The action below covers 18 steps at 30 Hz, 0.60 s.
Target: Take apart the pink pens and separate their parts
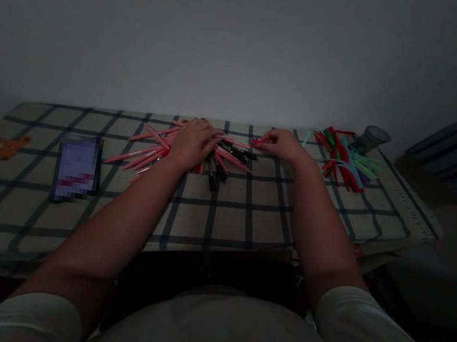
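My left hand (193, 142) lies over a loose pile of pink pens (150, 151), with its fingers and thumb bent round some of them. Several black pens (213, 179) stick out of the pile below and to the right of this hand. To its right, my right hand (280, 143) is closed in a pinch on the end of a small red strip (256, 142), close to the tips of the pens. More red shows under and beside the left hand, mostly covered by it and the pens.
Right of my right hand lies a heap of red, green, blue and purple strips (340, 161). A dark see-through cup (372, 138) leans behind it. On the left lies a phone-like device (77, 169) with a blurred screen. A checked cloth (223, 223) covers the table, against a wall.
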Tool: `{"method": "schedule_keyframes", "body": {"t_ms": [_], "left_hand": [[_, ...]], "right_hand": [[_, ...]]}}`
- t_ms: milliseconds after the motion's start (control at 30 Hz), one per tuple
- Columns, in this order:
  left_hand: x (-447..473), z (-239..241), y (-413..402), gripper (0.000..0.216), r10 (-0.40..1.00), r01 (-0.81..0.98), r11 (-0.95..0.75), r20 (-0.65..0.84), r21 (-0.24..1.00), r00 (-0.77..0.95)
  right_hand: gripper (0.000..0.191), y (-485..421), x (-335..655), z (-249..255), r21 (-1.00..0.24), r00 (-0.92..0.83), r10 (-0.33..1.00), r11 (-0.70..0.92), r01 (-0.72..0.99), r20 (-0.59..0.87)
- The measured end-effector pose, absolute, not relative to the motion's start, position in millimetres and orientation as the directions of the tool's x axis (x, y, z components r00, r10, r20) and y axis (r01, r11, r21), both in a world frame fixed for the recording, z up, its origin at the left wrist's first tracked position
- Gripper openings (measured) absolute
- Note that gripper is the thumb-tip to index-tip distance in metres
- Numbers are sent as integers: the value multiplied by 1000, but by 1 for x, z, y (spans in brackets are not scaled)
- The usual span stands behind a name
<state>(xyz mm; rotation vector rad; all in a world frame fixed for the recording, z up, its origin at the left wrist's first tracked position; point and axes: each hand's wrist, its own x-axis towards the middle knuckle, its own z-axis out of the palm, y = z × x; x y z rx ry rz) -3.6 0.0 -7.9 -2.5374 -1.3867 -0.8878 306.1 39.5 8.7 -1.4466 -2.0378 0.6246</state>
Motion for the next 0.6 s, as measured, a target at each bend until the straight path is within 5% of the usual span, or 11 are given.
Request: {"method": "schedule_keyframes", "body": {"t_ms": [333,600], "left_hand": [[-4,-6,0,37,727,783,-598,526,169,442],[-5,-10,2,39,727,791,-589,536,165,429]], "right_hand": [[28,28,265,4,-698,-414,864,484,528,286],[26,26,266,2,-714,-402,869,476,514,290]]}}
